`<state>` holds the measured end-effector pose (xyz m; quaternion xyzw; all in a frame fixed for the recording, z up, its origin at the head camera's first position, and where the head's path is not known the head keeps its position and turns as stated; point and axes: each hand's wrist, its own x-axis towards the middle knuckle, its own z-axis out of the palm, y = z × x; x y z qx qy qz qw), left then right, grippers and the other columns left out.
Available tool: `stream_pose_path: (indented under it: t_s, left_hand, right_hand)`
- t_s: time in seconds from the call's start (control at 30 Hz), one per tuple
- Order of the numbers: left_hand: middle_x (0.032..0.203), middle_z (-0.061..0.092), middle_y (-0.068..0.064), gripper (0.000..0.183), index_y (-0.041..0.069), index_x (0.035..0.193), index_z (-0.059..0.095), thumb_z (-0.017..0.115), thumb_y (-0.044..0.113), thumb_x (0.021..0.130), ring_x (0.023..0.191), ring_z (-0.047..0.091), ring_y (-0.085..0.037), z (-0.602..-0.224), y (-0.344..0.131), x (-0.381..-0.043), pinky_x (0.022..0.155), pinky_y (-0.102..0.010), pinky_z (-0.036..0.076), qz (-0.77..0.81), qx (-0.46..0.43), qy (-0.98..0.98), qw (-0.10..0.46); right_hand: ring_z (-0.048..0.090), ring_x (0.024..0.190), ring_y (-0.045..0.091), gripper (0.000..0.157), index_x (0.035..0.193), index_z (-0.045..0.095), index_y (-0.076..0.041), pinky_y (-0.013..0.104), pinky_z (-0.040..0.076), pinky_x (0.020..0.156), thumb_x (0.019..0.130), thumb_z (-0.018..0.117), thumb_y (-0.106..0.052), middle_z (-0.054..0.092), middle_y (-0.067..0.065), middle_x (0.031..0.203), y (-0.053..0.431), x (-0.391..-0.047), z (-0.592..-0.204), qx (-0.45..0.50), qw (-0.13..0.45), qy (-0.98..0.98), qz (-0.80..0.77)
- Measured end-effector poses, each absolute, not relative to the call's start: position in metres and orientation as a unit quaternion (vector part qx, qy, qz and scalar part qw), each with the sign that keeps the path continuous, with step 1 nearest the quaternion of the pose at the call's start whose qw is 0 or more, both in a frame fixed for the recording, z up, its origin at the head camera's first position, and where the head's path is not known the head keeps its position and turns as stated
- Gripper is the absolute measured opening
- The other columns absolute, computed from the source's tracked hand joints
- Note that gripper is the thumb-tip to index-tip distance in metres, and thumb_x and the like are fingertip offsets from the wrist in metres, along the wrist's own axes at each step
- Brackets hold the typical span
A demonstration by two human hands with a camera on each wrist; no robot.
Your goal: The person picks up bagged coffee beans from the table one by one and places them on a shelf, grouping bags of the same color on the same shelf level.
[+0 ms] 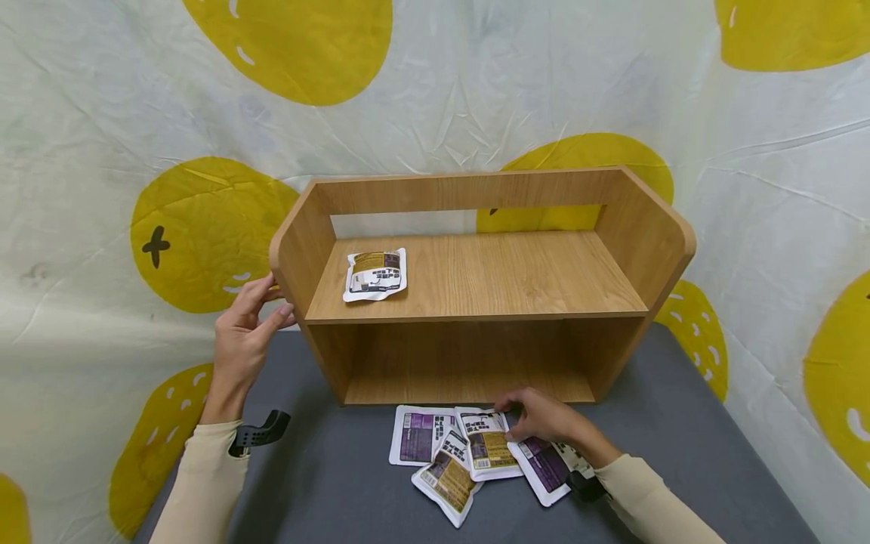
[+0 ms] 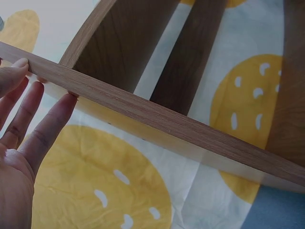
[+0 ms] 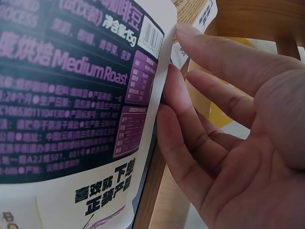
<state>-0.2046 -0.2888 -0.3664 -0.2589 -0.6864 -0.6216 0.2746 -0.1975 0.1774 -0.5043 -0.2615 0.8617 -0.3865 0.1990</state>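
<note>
My left hand (image 1: 246,332) touches the left side panel of the wooden shelf (image 1: 469,276). In the left wrist view the thumb is at the panel's edge, and the fairly straight fingers (image 2: 52,121) lie along its outer face. Low in front of the shelf, my right hand (image 1: 544,419) reaches over the coffee pouches, its thumb and fingers apart. Its fingertips are at the corner of a gold-labelled pouch (image 1: 491,447), while a purple-labelled pouch (image 1: 544,467) lies under the wrist. That purple pouch (image 3: 71,109) fills much of the right wrist view.
Another gold-labelled pouch (image 1: 445,480) and another purple-labelled pouch (image 1: 416,436) lie on the grey table (image 1: 353,483), overlapping. One gold-labelled pouch (image 1: 375,273) rests at the left of the upper shelf board. A white cloth with yellow shapes (image 1: 435,128) hangs behind.
</note>
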Motion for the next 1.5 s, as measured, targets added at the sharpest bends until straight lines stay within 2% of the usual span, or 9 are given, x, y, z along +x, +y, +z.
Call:
stream_pose_path:
  t_s: [0.17, 0.3, 0.5, 0.7, 0.9, 0.97, 1.1, 1.33, 1.5]
  left_hand:
    - [0.130, 0.056, -0.017, 0.062, -0.005, 0.145, 0.051, 0.057, -0.027, 0.087, 0.118, 0.060, -0.025, -0.366, -0.289, -0.205, 0.078, -0.034, 0.064, -0.625, -0.264, -0.682, 0.272]
    - [0.130, 0.056, -0.017, 0.062, -0.006, 0.145, 0.051, 0.057, -0.028, 0.087, 0.118, 0.060, -0.025, -0.366, -0.289, -0.205, 0.078, -0.033, 0.064, -0.629, -0.266, -0.679, 0.271]
    - [0.131, 0.056, -0.016, 0.062, -0.005, 0.145, 0.051, 0.058, -0.027, 0.087, 0.118, 0.060, -0.025, -0.366, -0.288, -0.205, 0.078, -0.033, 0.064, -0.627, -0.262, -0.681, 0.272]
    - [0.131, 0.056, -0.017, 0.062, -0.005, 0.145, 0.052, 0.058, -0.028, 0.087, 0.118, 0.060, -0.025, -0.367, -0.288, -0.205, 0.078, -0.032, 0.064, -0.627, -0.262, -0.681, 0.272]
    - [0.131, 0.056, -0.017, 0.063, -0.004, 0.145, 0.052, 0.058, -0.028, 0.086, 0.118, 0.060, -0.026, -0.368, -0.288, -0.205, 0.078, -0.031, 0.064, -0.623, -0.259, -0.685, 0.275]
    - [0.130, 0.056, -0.017, 0.063, -0.005, 0.144, 0.052, 0.058, -0.028, 0.086, 0.118, 0.060, -0.026, -0.367, -0.288, -0.205, 0.078, -0.031, 0.064, -0.623, -0.262, -0.683, 0.277]
    - [0.130, 0.056, -0.018, 0.062, -0.004, 0.144, 0.053, 0.059, -0.027, 0.086, 0.118, 0.060, -0.026, -0.367, -0.288, -0.205, 0.078, -0.032, 0.064, -0.618, -0.259, -0.687, 0.279]
    - [0.131, 0.055, -0.019, 0.062, 0.000, 0.145, 0.053, 0.060, -0.023, 0.088, 0.119, 0.059, -0.027, -0.366, -0.287, -0.204, 0.079, -0.032, 0.063, -0.614, -0.246, -0.698, 0.274]
    - [0.132, 0.056, -0.017, 0.063, 0.001, 0.145, 0.054, 0.060, -0.023, 0.088, 0.118, 0.060, -0.026, -0.365, -0.287, -0.204, 0.079, -0.031, 0.063, -0.613, -0.241, -0.699, 0.277]
  right_hand:
    - [0.060, 0.110, 0.028, 0.051, 0.119, 0.071, 0.000, 0.041, 0.054, 0.092, 0.072, 0.090, -0.009, 0.069, 0.011, 0.116, 0.181, -0.195, -0.505, -0.266, 0.181, 0.879, -0.352]
    - [0.059, 0.117, 0.032, 0.054, 0.119, 0.071, -0.003, 0.050, 0.051, 0.098, 0.070, 0.093, -0.013, 0.067, 0.010, 0.122, 0.181, -0.193, -0.504, -0.261, 0.175, 0.889, -0.332]
    - [0.060, 0.112, 0.029, 0.060, 0.123, 0.070, -0.003, 0.041, 0.052, 0.093, 0.069, 0.094, -0.019, 0.067, 0.008, 0.117, 0.180, -0.191, -0.503, -0.271, 0.171, 0.892, -0.319]
    - [0.058, 0.090, 0.019, 0.070, 0.130, 0.065, 0.000, 0.024, 0.047, 0.072, 0.072, 0.093, -0.027, 0.063, 0.007, 0.108, 0.176, -0.189, -0.507, -0.274, 0.162, 0.890, -0.326]
    - [0.054, 0.072, 0.007, 0.073, 0.132, 0.064, 0.000, 0.021, 0.045, 0.060, 0.074, 0.092, -0.034, 0.059, 0.011, 0.111, 0.166, -0.183, -0.509, -0.262, 0.153, 0.894, -0.330]
    - [0.055, 0.074, 0.009, 0.075, 0.132, 0.064, 0.000, 0.022, 0.046, 0.061, 0.073, 0.092, -0.036, 0.058, 0.013, 0.116, 0.163, -0.181, -0.508, -0.255, 0.149, 0.897, -0.328]
    - [0.055, 0.091, 0.018, 0.079, 0.133, 0.064, -0.003, 0.028, 0.047, 0.068, 0.070, 0.093, -0.040, 0.058, 0.013, 0.121, 0.157, -0.178, -0.508, -0.235, 0.139, 0.913, -0.303]
    - [0.056, 0.100, 0.024, 0.083, 0.132, 0.066, -0.002, 0.044, 0.055, 0.084, 0.066, 0.095, -0.043, 0.057, 0.015, 0.120, 0.151, -0.176, -0.507, -0.208, 0.148, 0.925, -0.282]
    - [0.057, 0.107, 0.027, 0.083, 0.132, 0.065, -0.004, 0.047, 0.055, 0.091, 0.066, 0.095, -0.044, 0.056, 0.015, 0.121, 0.150, -0.177, -0.506, -0.209, 0.160, 0.923, -0.279]
